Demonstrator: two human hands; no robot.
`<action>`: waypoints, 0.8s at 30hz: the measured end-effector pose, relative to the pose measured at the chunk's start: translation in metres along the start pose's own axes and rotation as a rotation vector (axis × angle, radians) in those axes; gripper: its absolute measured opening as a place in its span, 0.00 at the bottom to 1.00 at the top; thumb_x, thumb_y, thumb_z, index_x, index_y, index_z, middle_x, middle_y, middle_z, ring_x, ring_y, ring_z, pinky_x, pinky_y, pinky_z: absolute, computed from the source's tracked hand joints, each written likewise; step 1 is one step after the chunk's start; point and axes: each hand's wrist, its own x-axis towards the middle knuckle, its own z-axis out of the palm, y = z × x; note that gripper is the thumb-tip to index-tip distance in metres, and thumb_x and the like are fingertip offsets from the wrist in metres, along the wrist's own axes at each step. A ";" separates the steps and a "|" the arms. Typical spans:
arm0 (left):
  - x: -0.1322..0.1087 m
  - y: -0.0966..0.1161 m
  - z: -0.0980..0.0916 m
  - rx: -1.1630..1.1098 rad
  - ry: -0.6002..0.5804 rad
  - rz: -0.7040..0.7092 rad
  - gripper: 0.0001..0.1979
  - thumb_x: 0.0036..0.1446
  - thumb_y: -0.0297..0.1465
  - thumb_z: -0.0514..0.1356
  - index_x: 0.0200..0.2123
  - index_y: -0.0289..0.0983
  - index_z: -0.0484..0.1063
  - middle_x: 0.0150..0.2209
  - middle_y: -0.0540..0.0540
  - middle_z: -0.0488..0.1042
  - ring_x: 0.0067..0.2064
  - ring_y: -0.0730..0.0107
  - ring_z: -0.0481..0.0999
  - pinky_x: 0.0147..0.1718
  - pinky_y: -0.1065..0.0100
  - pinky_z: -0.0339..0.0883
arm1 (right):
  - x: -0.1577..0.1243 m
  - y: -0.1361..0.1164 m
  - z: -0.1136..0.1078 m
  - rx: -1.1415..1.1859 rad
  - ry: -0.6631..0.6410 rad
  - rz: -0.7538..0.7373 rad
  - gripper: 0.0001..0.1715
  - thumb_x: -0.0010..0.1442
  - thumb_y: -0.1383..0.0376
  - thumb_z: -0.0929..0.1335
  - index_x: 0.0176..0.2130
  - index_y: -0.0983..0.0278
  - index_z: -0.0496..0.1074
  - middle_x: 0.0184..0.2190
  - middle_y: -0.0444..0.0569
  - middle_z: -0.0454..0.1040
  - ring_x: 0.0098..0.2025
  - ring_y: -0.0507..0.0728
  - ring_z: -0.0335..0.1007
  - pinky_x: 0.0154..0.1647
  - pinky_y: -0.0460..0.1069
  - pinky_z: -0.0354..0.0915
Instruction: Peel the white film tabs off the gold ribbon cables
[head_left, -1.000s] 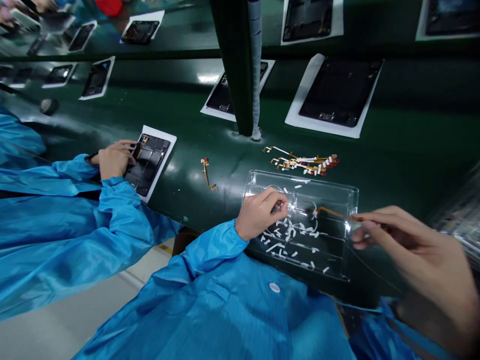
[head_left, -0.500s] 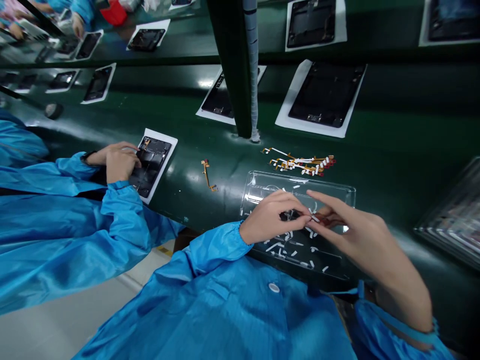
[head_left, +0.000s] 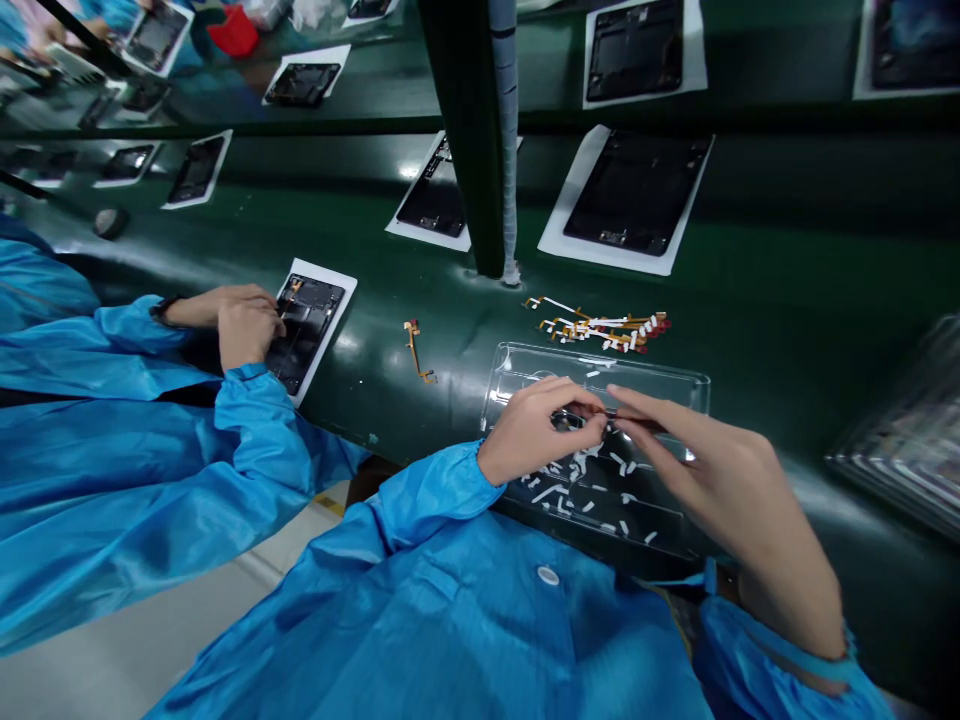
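left hand (head_left: 531, 432): fingers pinching a small part over the clear tray (head_left: 679, 381)
right hand (head_left: 720, 490): fingers pinching the same part, meeting the left

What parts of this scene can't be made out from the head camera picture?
- Small part pinched between the left hand and right hand: head view, fingertips cover it.
- White slips in the clear plastic tray: too small to identify.
- Stack of clear trays at the right: blurred and cut by the edge.
- Black device frame under a co-worker's hands: partly covered.
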 end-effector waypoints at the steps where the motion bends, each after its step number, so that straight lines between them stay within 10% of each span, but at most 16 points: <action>1: 0.000 0.000 0.000 0.007 0.007 -0.001 0.03 0.61 0.28 0.63 0.38 0.36 0.76 0.33 0.48 0.78 0.38 0.70 0.76 0.42 0.66 0.72 | 0.000 0.000 0.002 -0.005 0.014 -0.001 0.23 0.71 0.60 0.65 0.63 0.54 0.70 0.48 0.45 0.82 0.43 0.59 0.82 0.43 0.53 0.75; 14: -0.003 -0.003 0.004 -0.044 0.001 -0.119 0.04 0.59 0.31 0.64 0.37 0.37 0.78 0.33 0.48 0.78 0.37 0.70 0.77 0.41 0.66 0.71 | 0.003 0.004 0.016 -0.053 0.051 0.064 0.04 0.67 0.62 0.67 0.39 0.59 0.71 0.35 0.44 0.79 0.35 0.54 0.78 0.35 0.49 0.67; 24: 0.000 -0.008 0.012 -0.598 -0.041 -0.506 0.18 0.54 0.42 0.70 0.30 0.34 0.70 0.24 0.54 0.67 0.26 0.80 0.65 0.27 0.74 0.61 | 0.002 -0.007 0.043 -0.107 0.232 0.068 0.06 0.60 0.67 0.67 0.31 0.60 0.66 0.22 0.41 0.68 0.23 0.51 0.63 0.27 0.49 0.58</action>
